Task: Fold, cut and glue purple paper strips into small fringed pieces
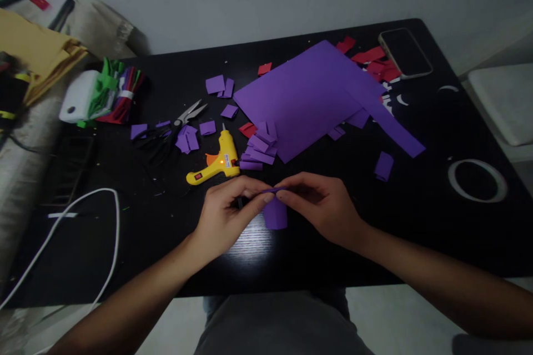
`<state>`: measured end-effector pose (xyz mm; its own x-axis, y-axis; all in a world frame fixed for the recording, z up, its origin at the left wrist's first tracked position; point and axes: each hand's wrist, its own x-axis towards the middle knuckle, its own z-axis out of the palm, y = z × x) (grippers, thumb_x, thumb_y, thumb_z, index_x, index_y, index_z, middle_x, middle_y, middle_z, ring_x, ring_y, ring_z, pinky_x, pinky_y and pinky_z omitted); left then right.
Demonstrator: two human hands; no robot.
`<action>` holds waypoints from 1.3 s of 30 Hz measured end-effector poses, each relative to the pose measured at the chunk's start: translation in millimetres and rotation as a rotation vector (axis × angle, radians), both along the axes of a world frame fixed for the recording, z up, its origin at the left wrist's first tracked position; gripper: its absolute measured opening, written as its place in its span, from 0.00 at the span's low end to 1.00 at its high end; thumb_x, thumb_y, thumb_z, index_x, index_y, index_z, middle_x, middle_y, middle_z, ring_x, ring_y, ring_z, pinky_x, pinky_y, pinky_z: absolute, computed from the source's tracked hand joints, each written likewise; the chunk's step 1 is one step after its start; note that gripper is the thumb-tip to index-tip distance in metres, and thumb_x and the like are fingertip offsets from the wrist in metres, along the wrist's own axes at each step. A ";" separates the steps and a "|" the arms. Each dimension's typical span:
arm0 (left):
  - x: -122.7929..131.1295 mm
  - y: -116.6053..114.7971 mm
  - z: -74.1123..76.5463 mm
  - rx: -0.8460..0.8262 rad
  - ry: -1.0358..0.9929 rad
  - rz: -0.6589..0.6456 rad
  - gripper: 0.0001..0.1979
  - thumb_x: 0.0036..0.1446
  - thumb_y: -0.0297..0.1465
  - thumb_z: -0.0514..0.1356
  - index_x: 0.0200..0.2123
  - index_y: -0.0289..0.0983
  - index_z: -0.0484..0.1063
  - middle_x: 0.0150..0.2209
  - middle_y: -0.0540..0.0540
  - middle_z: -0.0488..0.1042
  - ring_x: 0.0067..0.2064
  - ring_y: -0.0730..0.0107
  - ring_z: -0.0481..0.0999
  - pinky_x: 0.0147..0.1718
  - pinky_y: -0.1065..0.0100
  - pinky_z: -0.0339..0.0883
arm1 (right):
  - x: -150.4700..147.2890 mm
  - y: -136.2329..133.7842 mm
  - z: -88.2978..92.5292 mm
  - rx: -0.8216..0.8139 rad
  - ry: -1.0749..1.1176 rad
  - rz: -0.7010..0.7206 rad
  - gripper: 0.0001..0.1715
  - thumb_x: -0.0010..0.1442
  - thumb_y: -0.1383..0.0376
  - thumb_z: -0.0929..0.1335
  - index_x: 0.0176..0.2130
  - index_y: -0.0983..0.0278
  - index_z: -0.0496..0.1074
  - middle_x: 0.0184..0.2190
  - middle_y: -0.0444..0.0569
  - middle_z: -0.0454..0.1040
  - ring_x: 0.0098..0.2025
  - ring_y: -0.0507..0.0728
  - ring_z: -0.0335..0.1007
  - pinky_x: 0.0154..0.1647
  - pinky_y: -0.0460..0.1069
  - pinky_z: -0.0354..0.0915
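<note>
A small purple piece (275, 215) hangs between my two hands near the table's front edge, its top edge pinched and folded. My left hand (228, 208) grips it at the left with thumb and fingertips. From the right, my right hand (322, 205) pinches the same edge, the fingertips of both hands almost touching. Just beyond my left hand lies a yellow glue gun (220, 161) with a small orange light on. A heap of folded purple pieces (260, 147) is beside the gun, next to a large purple sheet (308, 97).
Scissors (183, 122) and more purple pieces (187, 138) lie left of the glue gun. A white cable (116, 222) loops at the left. Red scraps (377, 64) and a phone (406, 52) are at the back right, a roll of tape (478, 180) at the right.
</note>
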<state>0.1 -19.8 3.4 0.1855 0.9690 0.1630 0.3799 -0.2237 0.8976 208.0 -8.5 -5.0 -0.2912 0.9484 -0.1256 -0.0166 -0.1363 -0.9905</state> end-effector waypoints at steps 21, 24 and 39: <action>2.0 0.3 0.1 0.055 0.033 -0.039 0.02 0.61 0.28 0.70 0.36 0.36 0.82 0.29 0.52 0.82 0.30 0.76 0.79 0.32 0.76 0.72 | -0.4 -1.2 -1.6 0.030 -0.018 0.026 0.02 0.63 0.64 0.76 0.38 0.60 0.81 0.33 0.44 0.83 0.36 0.53 0.81 0.39 0.45 0.76; 1.8 0.9 0.7 0.067 0.033 -0.047 0.02 0.61 0.27 0.71 0.37 0.37 0.81 0.30 0.52 0.82 0.31 0.77 0.80 0.33 0.77 0.73 | -0.3 -1.3 -0.9 0.037 -0.025 0.030 0.03 0.63 0.64 0.76 0.38 0.60 0.81 0.33 0.44 0.82 0.36 0.52 0.81 0.39 0.45 0.76; 0.8 0.7 1.6 0.018 0.037 -0.070 0.04 0.65 0.29 0.66 0.38 0.36 0.81 0.29 0.50 0.80 0.30 0.76 0.77 0.31 0.75 0.71 | 0.9 -1.0 -3.7 0.063 -0.042 0.039 0.02 0.65 0.63 0.75 0.39 0.59 0.81 0.35 0.43 0.83 0.38 0.52 0.82 0.41 0.45 0.76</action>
<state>0.9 -19.1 4.9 0.2593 0.9504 0.1718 0.3954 -0.2668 0.8789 208.9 -9.4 -8.7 -0.3236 0.9429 -0.0785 0.0289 -0.0731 -0.9969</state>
